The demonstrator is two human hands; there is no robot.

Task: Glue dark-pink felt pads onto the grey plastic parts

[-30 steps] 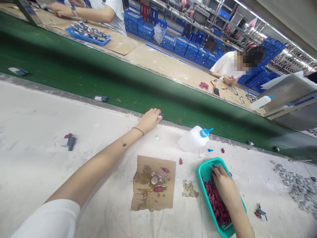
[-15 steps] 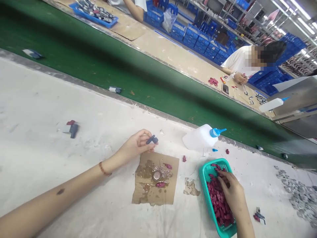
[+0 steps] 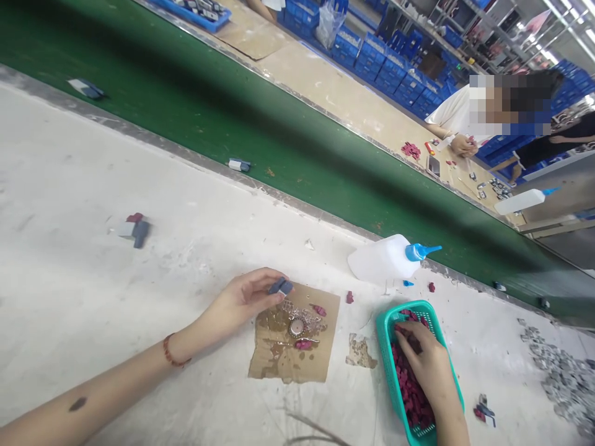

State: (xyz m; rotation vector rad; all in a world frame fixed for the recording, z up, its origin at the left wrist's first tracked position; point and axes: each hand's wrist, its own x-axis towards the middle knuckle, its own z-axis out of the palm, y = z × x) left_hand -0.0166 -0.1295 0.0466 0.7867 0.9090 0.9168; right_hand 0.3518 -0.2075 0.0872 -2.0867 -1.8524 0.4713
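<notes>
My left hand [image 3: 251,296] is closed, pinching a small blue-grey piece [image 3: 281,286] with a pale patch, over the upper left edge of a cardboard sheet [image 3: 320,362]. Clear wet glue, a round cap [image 3: 296,327] and two dark red pieces lie on the cardboard. My right hand [image 3: 425,359] reaches into a green plastic basket [image 3: 388,347] full of small dark red pieces [image 3: 411,396]. Its thumb and fingers come together at the pile's upper left; whether they grip a piece is hidden. A white squeeze bottle [image 3: 383,259] with a blue nozzle is behind the basket.
A joined grey, blue and red part [image 3: 134,230] lies on the left, another [image 3: 484,410] right of the basket. Grey pieces [image 3: 558,365] are heaped far right. Beyond runs a green conveyor belt [image 3: 195,118] carrying a few parts. A person [image 3: 458,118] works across it.
My left hand has moved down and left to the cardboard's edge, tilting the blue-grey piece. In the basket, my right fingertips have shifted slightly left and drawn together. The whole view has shifted a little.
</notes>
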